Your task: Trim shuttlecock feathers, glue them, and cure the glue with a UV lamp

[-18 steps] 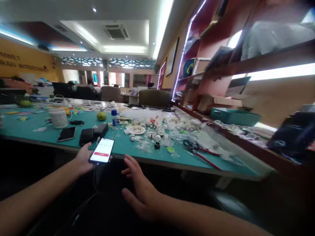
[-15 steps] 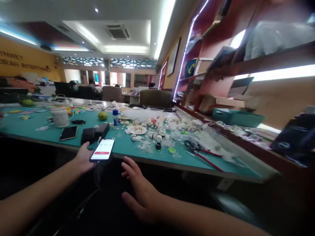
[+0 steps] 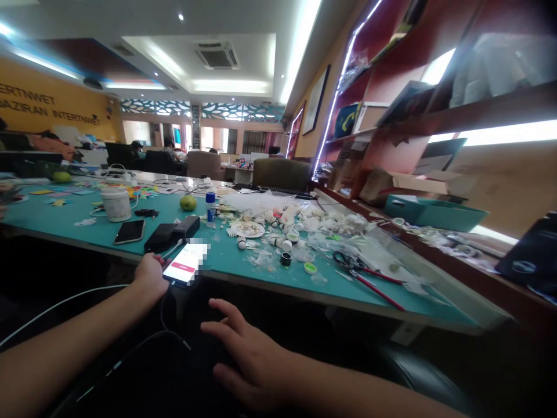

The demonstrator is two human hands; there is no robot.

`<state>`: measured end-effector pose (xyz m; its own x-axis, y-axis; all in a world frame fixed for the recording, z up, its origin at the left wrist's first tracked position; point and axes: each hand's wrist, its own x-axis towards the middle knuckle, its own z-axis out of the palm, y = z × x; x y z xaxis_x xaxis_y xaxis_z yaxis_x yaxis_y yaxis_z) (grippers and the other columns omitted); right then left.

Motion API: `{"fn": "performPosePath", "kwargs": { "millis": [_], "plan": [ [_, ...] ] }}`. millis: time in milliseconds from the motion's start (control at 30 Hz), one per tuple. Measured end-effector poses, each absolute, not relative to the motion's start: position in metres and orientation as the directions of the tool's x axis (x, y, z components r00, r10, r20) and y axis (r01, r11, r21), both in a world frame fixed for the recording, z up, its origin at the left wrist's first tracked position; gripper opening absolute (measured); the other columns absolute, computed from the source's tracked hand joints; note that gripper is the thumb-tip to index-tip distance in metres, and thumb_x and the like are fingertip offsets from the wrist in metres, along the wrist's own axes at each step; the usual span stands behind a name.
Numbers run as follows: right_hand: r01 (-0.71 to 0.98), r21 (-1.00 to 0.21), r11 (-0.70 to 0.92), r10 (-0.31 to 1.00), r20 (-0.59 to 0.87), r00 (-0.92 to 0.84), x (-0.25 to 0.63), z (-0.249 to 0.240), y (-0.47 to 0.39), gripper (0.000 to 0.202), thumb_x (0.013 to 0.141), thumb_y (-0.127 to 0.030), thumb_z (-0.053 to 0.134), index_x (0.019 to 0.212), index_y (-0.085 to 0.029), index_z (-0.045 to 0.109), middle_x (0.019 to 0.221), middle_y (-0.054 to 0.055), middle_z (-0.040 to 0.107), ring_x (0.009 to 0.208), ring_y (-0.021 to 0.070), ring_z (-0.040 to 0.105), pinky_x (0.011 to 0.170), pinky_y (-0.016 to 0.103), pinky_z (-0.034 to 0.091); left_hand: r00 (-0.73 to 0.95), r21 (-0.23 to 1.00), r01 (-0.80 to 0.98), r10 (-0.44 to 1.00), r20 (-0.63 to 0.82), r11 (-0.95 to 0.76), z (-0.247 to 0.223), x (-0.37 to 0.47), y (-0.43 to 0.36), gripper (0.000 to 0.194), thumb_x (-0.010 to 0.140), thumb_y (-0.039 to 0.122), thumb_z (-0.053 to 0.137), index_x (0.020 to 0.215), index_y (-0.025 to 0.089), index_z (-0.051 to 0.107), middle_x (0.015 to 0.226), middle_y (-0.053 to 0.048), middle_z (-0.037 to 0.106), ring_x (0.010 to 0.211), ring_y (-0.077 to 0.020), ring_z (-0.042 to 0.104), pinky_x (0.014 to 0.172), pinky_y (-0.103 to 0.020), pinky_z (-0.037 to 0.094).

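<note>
My left hand point(image 3: 152, 273) is closed on the left side of a smartphone point(image 3: 179, 273), whose screen is lit white with a red button. A white cable point(image 3: 173, 249) runs close by the phone's upper left corner. Just beyond it on the table lie a black power adapter or case point(image 3: 163, 235) and a second phone point(image 3: 130, 231) with a dark screen. My right hand point(image 3: 248, 354) hovers below the table edge, fingers apart, with nothing in it. Part of the lit screen is pixelated.
On the green table point(image 3: 243, 270) stand a white tub point(image 3: 116, 204), a glue stick point(image 3: 210, 210) and a green fruit point(image 3: 188, 203). Shuttlecocks and scraps surround a paper plate point(image 3: 250, 229). Red-handled scissors or pliers point(image 3: 369, 278) lie at the right. Shelves point(image 3: 418, 116) rise beyond.
The view has shifted slightly, so the table things appear further right. My right hand has moved a little down and left, fingers still apart. My left hand still holds the phone.
</note>
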<state>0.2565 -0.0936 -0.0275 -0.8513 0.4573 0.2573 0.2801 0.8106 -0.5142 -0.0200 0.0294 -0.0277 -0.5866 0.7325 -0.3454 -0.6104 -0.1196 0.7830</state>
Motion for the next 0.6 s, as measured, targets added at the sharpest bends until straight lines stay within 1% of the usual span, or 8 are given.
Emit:
{"fn": "performPosePath", "kwargs": {
  "millis": [67, 100, 167, 233, 300, 433, 533, 600],
  "plan": [
    [0.261, -0.510, 0.820, 0.436, 0.261, -0.861, 0.255, -0.027, -0.095, 0.062, 0.093, -0.035, 0.053, 0.150, -0.020, 0.033, 0.162, 0.018, 0.015, 0.123, 0.0274, 0.057, 0.104, 0.042, 0.048, -0.620, 0.778, -0.614, 0.691, -0.371, -0.134, -0.028, -0.019, 0.032, 0.034, 0.096, 0.033, 0.062, 0.126, 0.017, 0.058, 0.127, -0.010, 0.061, 0.105, -0.0252, 0.065, 0.087, -0.046, 0.056],
    [0.252, -0.507, 0.824, 0.425, 0.259, -0.868, 0.255, -0.027, -0.095, 0.060, 0.093, -0.035, 0.053, 0.148, -0.019, 0.035, 0.161, 0.017, 0.020, 0.123, 0.0274, 0.057, 0.104, 0.041, 0.048, -0.624, 0.774, -0.618, 0.684, -0.379, -0.135, -0.029, -0.018, 0.034, 0.034, 0.096, 0.032, 0.062, 0.126, 0.017, 0.058, 0.126, -0.010, 0.062, 0.105, -0.0250, 0.065, 0.087, -0.046, 0.056],
    [0.228, -0.502, 0.835, 0.389, 0.245, -0.888, 0.253, -0.026, -0.095, 0.052, 0.094, -0.033, 0.052, 0.143, -0.018, 0.044, 0.156, 0.016, 0.034, 0.124, 0.0266, 0.057, 0.104, 0.038, 0.048, -0.610, 0.767, -0.629, 0.695, -0.382, -0.130, -0.029, -0.016, 0.036, 0.033, 0.096, 0.032, 0.062, 0.125, 0.017, 0.059, 0.125, -0.010, 0.062, 0.104, -0.0247, 0.065, 0.086, -0.045, 0.057],
    [0.203, -0.487, 0.849, 0.340, 0.211, -0.916, 0.252, -0.029, -0.094, 0.044, 0.095, -0.032, 0.051, 0.136, -0.016, 0.052, 0.145, 0.014, 0.050, 0.122, 0.0253, 0.058, 0.103, 0.034, 0.048, -0.589, 0.759, -0.640, 0.710, -0.385, -0.119, -0.028, -0.014, 0.036, 0.033, 0.096, 0.032, 0.062, 0.125, 0.017, 0.059, 0.125, -0.010, 0.062, 0.103, -0.0246, 0.065, 0.086, -0.045, 0.057],
    [0.192, -0.461, 0.866, 0.296, 0.164, -0.941, 0.250, -0.034, -0.091, 0.040, 0.096, -0.030, 0.050, 0.132, -0.014, 0.057, 0.135, 0.013, 0.059, 0.116, 0.0238, 0.063, 0.099, 0.031, 0.050, -0.573, 0.753, -0.648, 0.722, -0.387, -0.110, -0.027, -0.012, 0.035, 0.033, 0.096, 0.032, 0.062, 0.125, 0.017, 0.059, 0.125, -0.010, 0.062, 0.104, -0.0247, 0.065, 0.086, -0.045, 0.057],
    [0.179, -0.376, 0.909, 0.228, 0.090, -0.969, 0.246, -0.048, -0.085, 0.036, 0.099, -0.032, 0.049, 0.127, -0.013, 0.060, 0.121, 0.012, 0.068, 0.107, 0.0227, 0.067, 0.093, 0.028, 0.052, -0.542, 0.751, -0.655, 0.746, -0.386, -0.087, -0.026, -0.012, 0.032, 0.033, 0.096, 0.032, 0.062, 0.125, 0.017, 0.059, 0.126, -0.010, 0.062, 0.104, -0.0247, 0.065, 0.086, -0.045, 0.057],
    [0.159, -0.304, 0.939, 0.188, 0.069, -0.980, 0.244, -0.053, -0.083, 0.036, 0.101, -0.035, 0.047, 0.122, -0.011, 0.063, 0.116, 0.013, 0.070, 0.105, 0.0229, 0.068, 0.088, 0.027, 0.052, -0.524, 0.757, -0.649, 0.765, -0.376, -0.072, -0.028, -0.012, 0.030, 0.033, 0.096, 0.031, 0.062, 0.125, 0.017, 0.059, 0.126, -0.010, 0.062, 0.104, -0.0247, 0.065, 0.086, -0.045, 0.057],
    [0.161, -0.279, 0.947, 0.183, 0.053, -0.982, 0.244, -0.053, -0.083, 0.036, 0.101, -0.035, 0.047, 0.121, -0.011, 0.064, 0.112, 0.012, 0.072, 0.101, 0.0220, 0.069, 0.084, 0.026, 0.052, -0.514, 0.763, -0.642, 0.780, -0.358, -0.072, -0.031, -0.012, 0.029, 0.033, 0.096, 0.031, 0.062, 0.126, 0.017, 0.059, 0.126, -0.010, 0.062, 0.104, -0.0247, 0.065, 0.087, -0.045, 0.057]
  ]
}}
